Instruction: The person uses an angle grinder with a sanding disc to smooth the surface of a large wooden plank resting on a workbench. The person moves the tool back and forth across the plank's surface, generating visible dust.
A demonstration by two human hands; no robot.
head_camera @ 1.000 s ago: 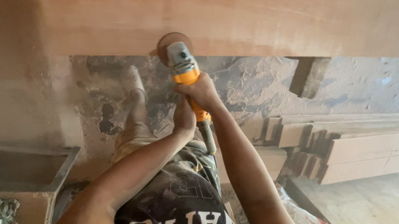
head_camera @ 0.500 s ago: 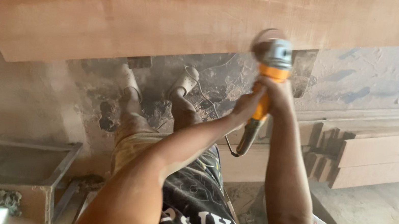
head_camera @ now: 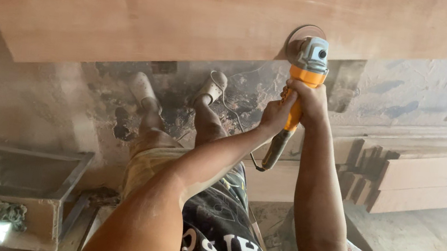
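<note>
Head view: both hands on grinder (head_camera: 299,89), disc on board (head_camera: 191,18) edge, upper centre-right of frame.

Right hand (head_camera: 310,99) wraps the orange body just under the grey head; left hand (head_camera: 275,114) closes on the grip below it, both clamped tight. Disc (head_camera: 298,37) touches the board's lower edge. Cord (head_camera: 236,118) trails left twd shoes (head_camera: 211,86), mid-frame. Timber stack (head_camera: 418,174) at right, box (head_camera: 21,174) lower left. To do it well, I'd judge: keep disc flat, light even pressure, steady passes w/ the grain, cord clear of the disc.
</note>
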